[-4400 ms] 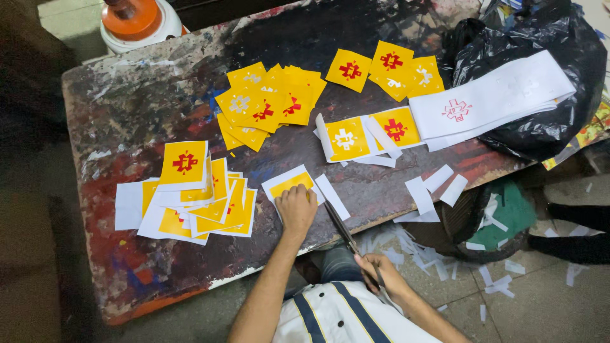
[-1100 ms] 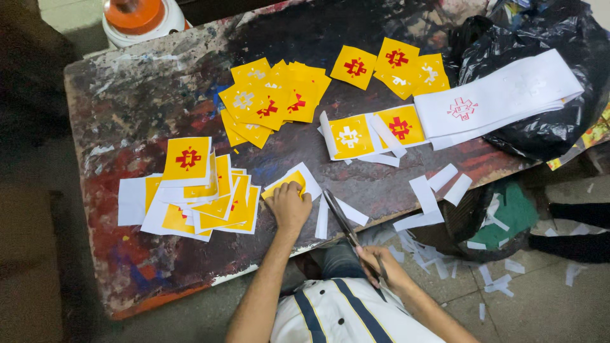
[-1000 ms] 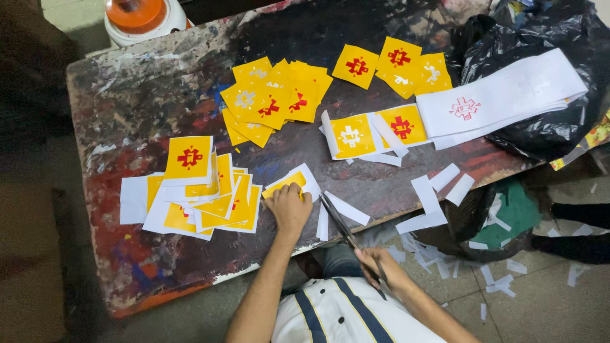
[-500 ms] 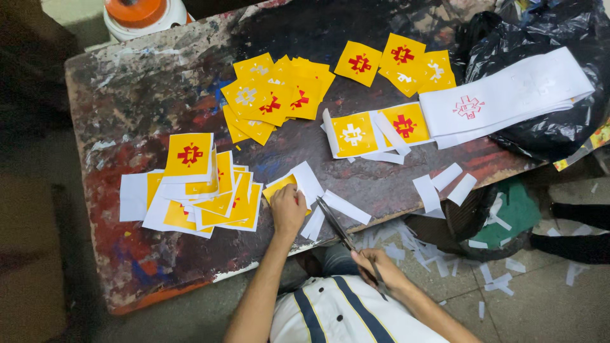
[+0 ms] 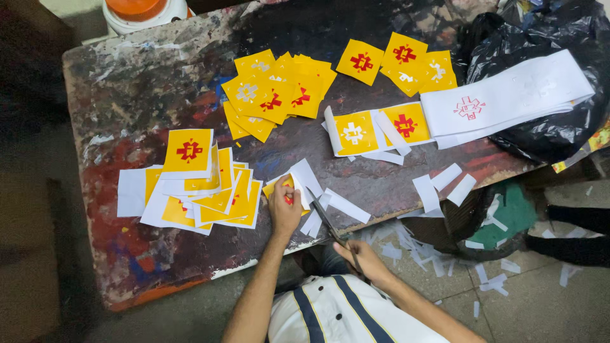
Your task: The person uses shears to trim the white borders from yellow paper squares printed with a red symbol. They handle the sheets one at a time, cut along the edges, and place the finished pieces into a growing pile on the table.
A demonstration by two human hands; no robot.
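Head view. The left hand (image 5: 284, 209) rests flat at the near edge of the paint-stained dark tabletop (image 5: 146, 95), fingers curled down on a small yellow square paper sticker with white margins (image 5: 287, 188), which it pins to the surface. The right hand (image 5: 365, 262), just off the tabletop edge at 4 o'clock from the left hand, is closed round the handles of a pair of slim metal scissors (image 5: 330, 224); the blades point toward 11 o'clock and reach the white margin of the pinned sticker. Whether the blades are parted cannot be told.

At 9 o'clock from the left hand lies a loose pile of untrimmed yellow stickers on white backing (image 5: 197, 187). At 12 o'clock lies a fanned heap of trimmed yellow squares with red and white emblems (image 5: 276, 95). At 2 o'clock, a long white paper strip bearing two yellow squares (image 5: 378, 130) runs to a folded white sheet stack (image 5: 508, 98) lying on a black plastic bag (image 5: 559, 133). White paper offcuts (image 5: 445, 184) lie on the tabletop edge and are scattered on the floor at 4 o'clock. An orange-lidded white tub (image 5: 143, 9) stands at the far edge.
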